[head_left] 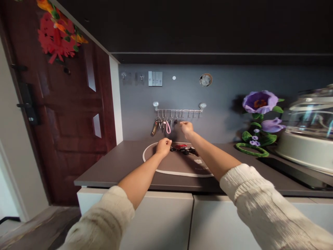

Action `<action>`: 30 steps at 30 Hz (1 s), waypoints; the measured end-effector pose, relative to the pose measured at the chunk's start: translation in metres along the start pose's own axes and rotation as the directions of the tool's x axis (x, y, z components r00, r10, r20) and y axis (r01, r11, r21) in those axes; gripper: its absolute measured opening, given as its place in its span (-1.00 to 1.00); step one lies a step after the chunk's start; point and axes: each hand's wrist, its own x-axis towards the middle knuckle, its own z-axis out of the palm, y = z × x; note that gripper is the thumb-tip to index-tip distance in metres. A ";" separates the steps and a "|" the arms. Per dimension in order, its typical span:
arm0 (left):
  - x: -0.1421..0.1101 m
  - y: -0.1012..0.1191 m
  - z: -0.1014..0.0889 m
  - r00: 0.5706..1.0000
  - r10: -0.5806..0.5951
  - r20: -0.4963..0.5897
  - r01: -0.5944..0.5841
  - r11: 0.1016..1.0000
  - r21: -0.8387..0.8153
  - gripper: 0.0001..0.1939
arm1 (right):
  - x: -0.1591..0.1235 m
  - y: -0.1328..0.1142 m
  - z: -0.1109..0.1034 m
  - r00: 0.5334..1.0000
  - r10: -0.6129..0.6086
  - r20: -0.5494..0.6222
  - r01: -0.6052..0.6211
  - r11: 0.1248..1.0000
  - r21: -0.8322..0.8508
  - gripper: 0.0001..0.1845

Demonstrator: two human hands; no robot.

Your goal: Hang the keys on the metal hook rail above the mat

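A metal hook rail (179, 110) is fixed to the grey wall, with several key bunches (161, 125) and a pink loop hanging from its left hooks. My right hand (186, 127) is raised just under the rail, fingers pinched closed on something small I cannot make out. My left hand (163, 146) rests lower on the oval mat (177, 171), fingers curled closed at the end of a bunch of keys with a red tag (183, 149) lying on the mat.
A dark red door (70, 114) with a paper decoration stands at the left. Purple artificial flowers (260, 118) and a large glass-lidded appliance (307, 132) occupy the right of the brown counter (109, 166). White cabinet fronts lie below.
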 end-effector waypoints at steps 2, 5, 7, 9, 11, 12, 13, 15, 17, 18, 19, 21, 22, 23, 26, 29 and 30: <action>0.000 -0.001 0.000 1.000 -0.008 0.000 0.008 1.000 -0.022 -0.84 | -0.012 -0.002 -0.006 0.999 0.035 -0.016 -0.035 0.999 -0.029 -0.85; 0.000 -0.002 -0.001 1.000 -0.012 -0.009 0.011 0.999 -0.040 -0.86 | -0.033 -0.001 -0.015 1.000 0.002 0.001 -0.002 0.994 -0.111 -0.82; -0.002 -0.001 -0.003 1.000 -0.007 0.002 0.008 0.998 -0.058 -0.87 | -0.047 0.002 -0.023 0.998 -0.043 0.039 0.050 0.979 -0.197 -0.81; -0.003 0.000 -0.004 1.000 -0.004 0.026 0.006 0.997 -0.076 -0.88 | -0.058 0.007 -0.029 0.993 -0.075 0.087 0.098 0.952 -0.289 -0.82; -0.004 0.001 -0.006 0.998 0.010 0.056 -0.006 0.997 -0.072 -0.87 | -0.066 0.013 -0.036 0.985 -0.105 0.139 0.149 0.920 -0.363 -0.81; -0.005 0.001 -0.007 0.997 0.025 0.067 -0.021 0.998 -0.056 -0.87 | -0.069 0.015 -0.038 0.980 -0.120 0.161 0.175 0.903 -0.393 -0.81; -0.005 0.001 -0.008 0.996 0.045 0.077 -0.043 0.999 -0.032 -0.87 | -0.071 0.018 -0.041 0.974 -0.135 0.183 0.201 0.885 -0.420 -0.80; -0.005 0.001 -0.010 0.991 0.087 0.102 -0.091 0.995 0.041 -0.87 | -0.074 0.022 -0.045 0.958 -0.164 0.236 0.259 0.846 -0.465 -0.80; -0.005 0.001 -0.012 0.985 0.118 0.127 -0.135 0.983 0.129 -0.88 | -0.075 0.024 -0.047 0.935 -0.188 0.301 0.322 0.805 -0.499 -0.81; -0.005 0.001 -0.013 0.981 0.134 0.141 -0.158 0.972 0.175 -0.88 | -0.075 0.025 -0.048 0.924 -0.195 0.329 0.348 0.786 -0.510 -0.81; -0.006 0.001 -0.014 0.976 0.151 0.159 -0.184 0.957 0.224 -0.88 | -0.074 0.025 -0.048 0.915 -0.200 0.350 0.368 0.771 -0.520 -0.82; -0.008 0.002 -0.017 0.963 0.183 0.199 -0.241 0.916 0.320 -0.88 | -0.074 0.027 -0.048 0.904 -0.203 0.376 0.392 0.747 -0.537 -0.82; -0.008 0.003 -0.018 0.956 0.192 0.223 -0.264 0.894 0.362 -0.87 | -0.074 0.027 -0.048 0.900 -0.203 0.385 0.399 0.738 -0.543 -0.82; -0.009 0.004 -0.019 0.950 0.194 0.244 -0.280 0.874 0.397 -0.87 | -0.074 0.028 -0.048 0.896 -0.203 0.394 0.406 0.731 -0.548 -0.82; -0.010 0.006 -0.021 0.936 0.183 0.299 -0.311 0.827 0.468 -0.86 | -0.075 0.028 -0.046 0.891 -0.191 0.412 0.412 0.721 -0.557 -0.82; -0.008 0.006 -0.022 0.918 0.196 0.346 -0.359 0.783 0.509 -0.87 | -0.075 0.028 -0.045 0.891 -0.176 0.418 0.406 0.720 -0.563 -0.82; -0.008 0.006 -0.022 0.912 0.202 0.357 -0.374 0.769 0.519 -0.87 | -0.076 0.028 -0.044 0.891 -0.173 0.420 0.406 0.719 -0.564 -0.82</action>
